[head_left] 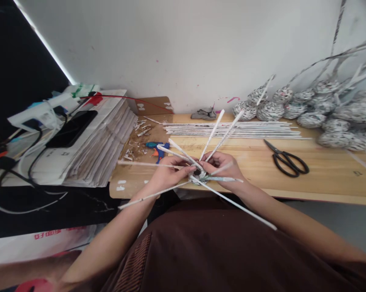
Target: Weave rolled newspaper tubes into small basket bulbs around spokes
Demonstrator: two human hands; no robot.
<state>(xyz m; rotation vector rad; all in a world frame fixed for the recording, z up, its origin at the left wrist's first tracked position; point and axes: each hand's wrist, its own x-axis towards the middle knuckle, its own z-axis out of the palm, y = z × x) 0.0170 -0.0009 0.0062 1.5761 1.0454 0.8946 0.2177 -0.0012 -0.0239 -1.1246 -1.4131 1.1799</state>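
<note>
A small grey-white cup-like piece woven from rolled paper (198,179), long pale paper spokes (237,204) fanning from it, sits between both hands at the wooden table's (250,156) near edge. The left hand (172,170) pinches its left side, fingers curled; the right hand (221,166) likewise grips the opposite side. Beyond lie thin white paper sticks (231,129) and black-handled scissors (278,153).

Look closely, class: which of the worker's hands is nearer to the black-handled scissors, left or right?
Right. The right hand, on the woven piece, is left of the scissors; the left hand is farther left, on the piece's other side.
</note>
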